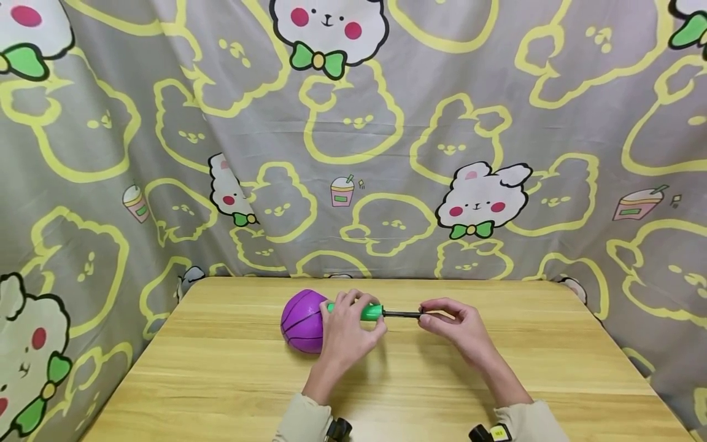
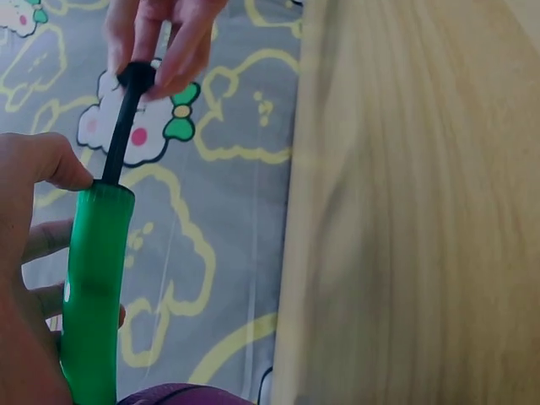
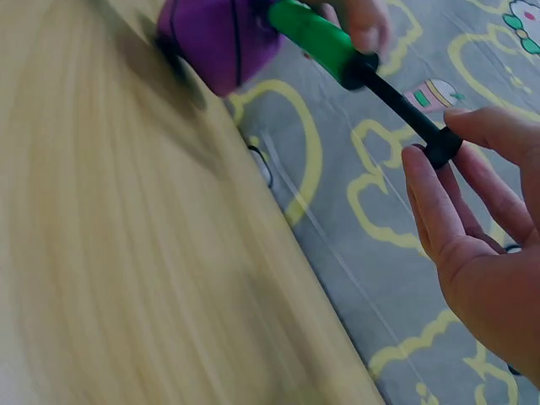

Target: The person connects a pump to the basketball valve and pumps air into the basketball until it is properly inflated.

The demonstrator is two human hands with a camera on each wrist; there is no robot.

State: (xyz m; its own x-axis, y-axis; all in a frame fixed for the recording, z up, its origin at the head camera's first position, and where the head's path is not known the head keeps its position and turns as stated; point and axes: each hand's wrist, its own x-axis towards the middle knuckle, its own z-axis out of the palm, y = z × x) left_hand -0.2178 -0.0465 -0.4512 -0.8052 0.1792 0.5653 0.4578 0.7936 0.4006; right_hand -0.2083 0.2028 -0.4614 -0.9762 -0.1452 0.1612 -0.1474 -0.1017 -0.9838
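A green hand pump (image 1: 372, 312) lies level above the table, its black rod drawn out to the right. My left hand (image 1: 349, 327) grips the green barrel, thumb near the end where the rod comes out. At the rod's far end my right hand (image 1: 459, 327) pinches the black handle (image 3: 444, 147) between thumb and fingers. The purple ball (image 1: 302, 321) with black lines sits on the table at the pump's left end, partly hidden behind my left hand. In the right wrist view the barrel's left end meets the ball; the nozzle itself is hidden.
The wooden table (image 1: 221, 380) spreads beneath both hands. A grey curtain (image 1: 342, 233) with cartoon rabbits hangs right behind its back edge and along both sides.
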